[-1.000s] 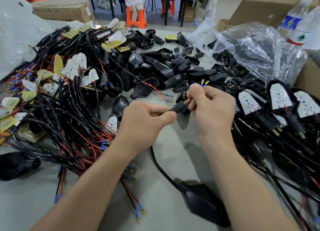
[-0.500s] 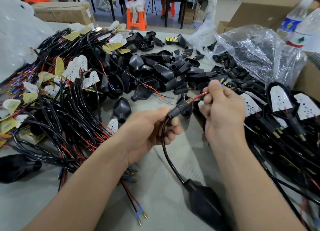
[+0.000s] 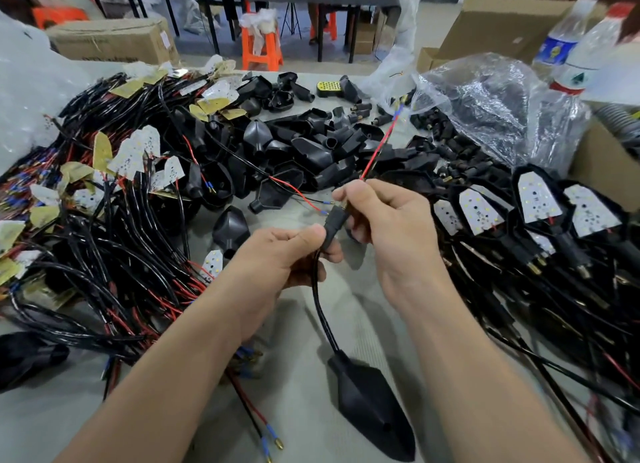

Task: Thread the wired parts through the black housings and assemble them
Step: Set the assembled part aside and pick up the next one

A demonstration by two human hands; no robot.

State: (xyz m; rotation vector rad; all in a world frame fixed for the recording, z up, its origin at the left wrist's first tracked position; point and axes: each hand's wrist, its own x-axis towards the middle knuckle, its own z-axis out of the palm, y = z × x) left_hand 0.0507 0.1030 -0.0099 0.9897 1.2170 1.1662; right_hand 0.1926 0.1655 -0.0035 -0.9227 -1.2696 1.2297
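Black housing is lying flat on the grey table between your forearms, and its black cable is rising to your hands. Your left hand is pinching the cable just under a small black sleeve, with thumb and curled fingers closed round it. Your right hand is pinching the red wire where it is leaving the sleeve, fingers curled. Loose housings are lying heaped beyond your hands, wired LED boards on your left and assembled units on your right. At far right, a blue-label bottle and a white-label bottle are standing. The white label is showing a green triangle, and the writing on both is too blurred to read.
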